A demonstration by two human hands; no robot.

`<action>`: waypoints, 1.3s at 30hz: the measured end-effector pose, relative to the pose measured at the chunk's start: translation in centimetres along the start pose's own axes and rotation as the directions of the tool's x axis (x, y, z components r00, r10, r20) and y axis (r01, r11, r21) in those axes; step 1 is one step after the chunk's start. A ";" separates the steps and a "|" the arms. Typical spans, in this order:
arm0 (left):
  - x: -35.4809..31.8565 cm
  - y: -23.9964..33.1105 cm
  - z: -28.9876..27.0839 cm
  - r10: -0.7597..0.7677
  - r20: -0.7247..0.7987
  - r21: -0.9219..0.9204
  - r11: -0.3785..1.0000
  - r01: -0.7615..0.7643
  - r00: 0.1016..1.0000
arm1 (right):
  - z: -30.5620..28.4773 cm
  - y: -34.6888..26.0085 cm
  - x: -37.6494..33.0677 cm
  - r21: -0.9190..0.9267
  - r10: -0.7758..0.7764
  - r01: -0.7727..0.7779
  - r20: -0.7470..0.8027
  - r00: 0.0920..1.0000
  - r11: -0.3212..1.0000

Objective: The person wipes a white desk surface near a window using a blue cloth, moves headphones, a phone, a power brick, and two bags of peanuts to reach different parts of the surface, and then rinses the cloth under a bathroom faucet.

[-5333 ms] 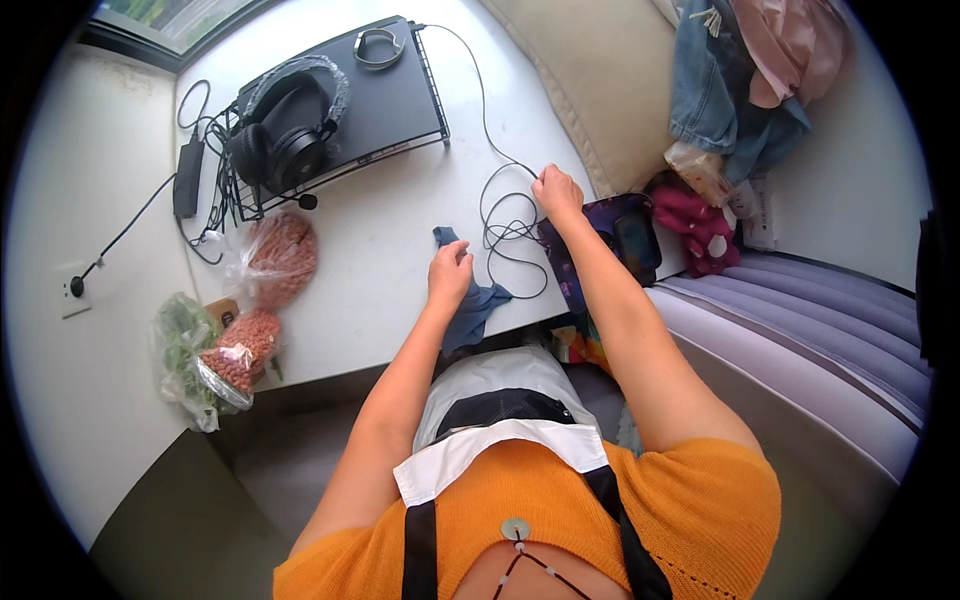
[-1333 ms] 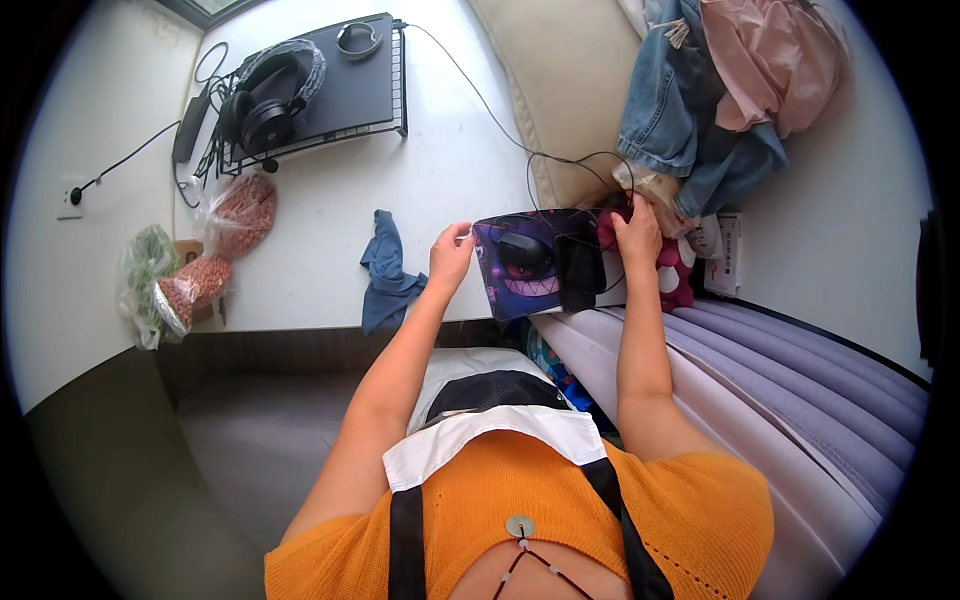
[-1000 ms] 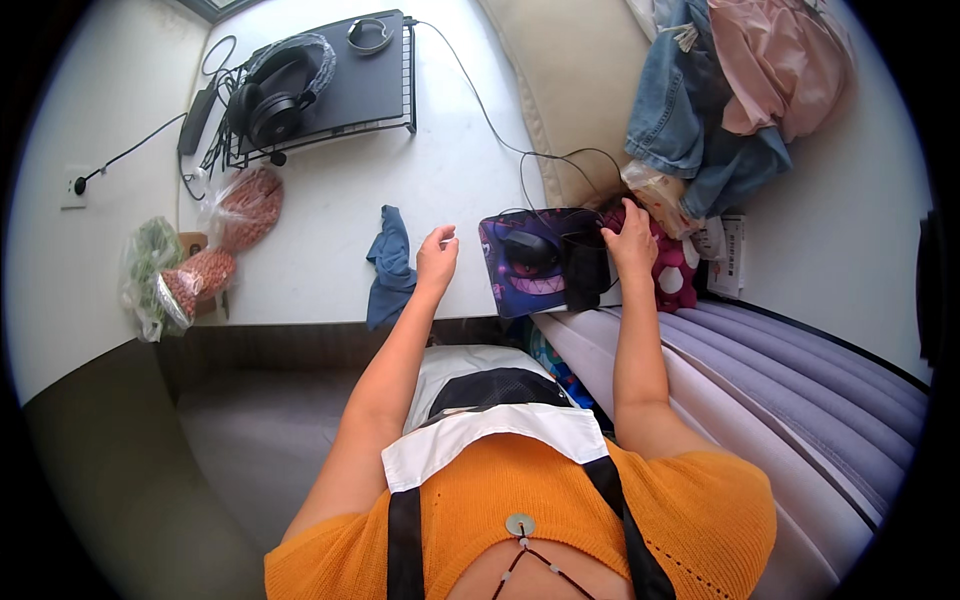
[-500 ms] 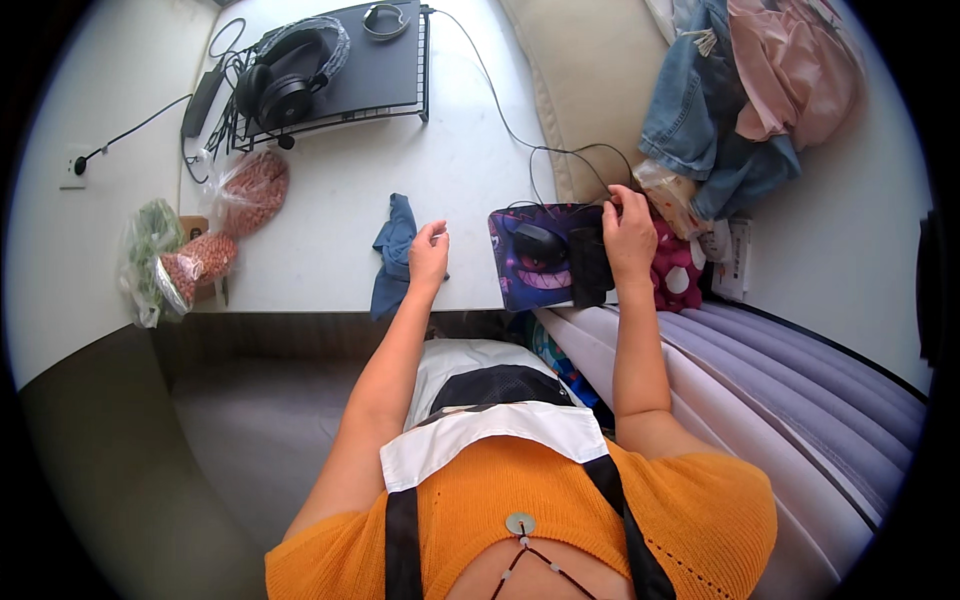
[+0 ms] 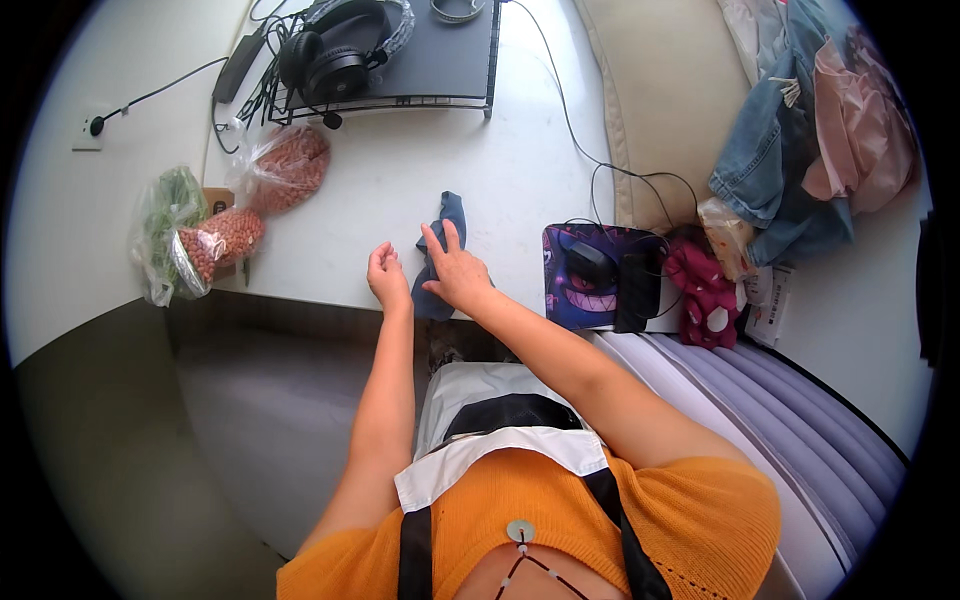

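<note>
A crumpled dark blue-grey cloth [image 5: 453,208] lies on the white desk near its front edge. My right hand [image 5: 460,277] reaches over it with fingers spread, hiding part of the cloth; whether the fingertips press on it I cannot tell. Just left of the cloth, my left hand [image 5: 389,279] is held with fingers curled in, and nothing shows in them. To the right, a purple patterned mouse pad [image 5: 556,262] bears a black mouse [image 5: 590,262] and a small black item [image 5: 638,290] of unclear kind.
Bags of reddish peanuts [image 5: 290,170] and a bag of greens [image 5: 170,230] sit at the left. Behind them, headphones [image 5: 340,70] rest on a dark laptop [image 5: 430,65] on a wire stand. A beige cushion [image 5: 655,110], clothes [image 5: 755,165] and a magenta spotted item [image 5: 705,290] line the right.
My right hand has swung left from the mouse pad to the cloth, its fingers spreading. My left hand has shifted from the cloth's right edge to its left side. The view has turned slightly left.
</note>
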State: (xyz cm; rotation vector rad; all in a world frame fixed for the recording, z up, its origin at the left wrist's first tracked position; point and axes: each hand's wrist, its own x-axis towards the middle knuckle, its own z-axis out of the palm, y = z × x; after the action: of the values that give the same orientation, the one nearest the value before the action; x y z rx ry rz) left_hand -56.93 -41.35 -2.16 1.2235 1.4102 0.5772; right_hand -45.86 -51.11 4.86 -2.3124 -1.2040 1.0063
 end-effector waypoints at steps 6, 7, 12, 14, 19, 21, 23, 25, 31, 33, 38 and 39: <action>1.1 -0.8 0.2 -0.037 0.073 0.004 0.999 0.037 0.997 | 2.1 3.0 2.6 -0.013 -0.160 0.161 -0.242 0.957 0.987; 1.1 -0.5 0.8 -0.042 0.107 0.003 0.999 0.042 0.993 | 1.3 3.5 3.0 0.012 -0.167 0.180 -0.317 0.933 0.984; 1.7 2.2 3.3 -0.002 0.237 0.022 1.000 -0.003 0.971 | -9.2 5.3 3.4 0.040 -0.014 0.045 -0.568 0.823 0.998; 2.0 3.7 4.1 -0.012 0.276 0.035 0.999 0.002 0.961 | -12.5 7.8 5.2 0.024 -0.037 0.062 -0.575 0.817 0.998; 3.4 4.8 5.6 0.031 0.341 0.107 0.992 -0.072 0.940 | -17.2 14.0 9.9 -0.278 0.222 -0.314 -0.315 0.923 0.908; 3.7 4.9 5.8 0.031 0.353 0.114 0.991 -0.076 0.935 | -16.8 14.2 11.2 -0.225 0.249 -0.334 -0.335 0.909 0.915; 3.5 4.4 5.9 0.017 0.360 0.129 0.989 -0.068 0.933 | -15.6 13.7 11.6 -0.206 0.268 -0.358 -0.367 0.891 0.911; 3.4 4.0 6.0 -0.004 0.356 0.151 0.987 -0.053 0.934 | -14.1 14.6 11.9 -0.191 0.248 -0.358 -0.436 0.865 0.914; 2.7 1.8 5.8 -0.007 0.400 0.193 0.978 -0.077 0.917 | -10.1 15.8 9.2 -0.112 0.213 -0.345 -0.602 0.770 0.932; 2.3 1.3 5.7 -0.011 0.419 0.185 0.980 -0.073 0.908 | -9.0 14.8 7.9 -0.087 0.272 -0.397 -0.596 0.756 0.914; 2.0 1.0 5.5 0.005 0.437 0.170 0.981 -0.088 0.899 | -6.5 12.5 6.2 -0.122 0.388 -0.511 -0.510 0.767 0.851; 2.0 1.1 5.3 0.006 0.426 0.174 0.981 -0.089 0.905 | -5.8 12.1 6.0 -0.143 0.379 -0.510 -0.509 0.773 0.848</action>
State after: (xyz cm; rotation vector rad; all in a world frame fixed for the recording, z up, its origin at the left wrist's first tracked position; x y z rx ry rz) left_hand -51.33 -40.69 -3.39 1.4381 1.0824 0.1893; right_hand -32.43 -53.12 -0.73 -2.9237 -0.6295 0.3599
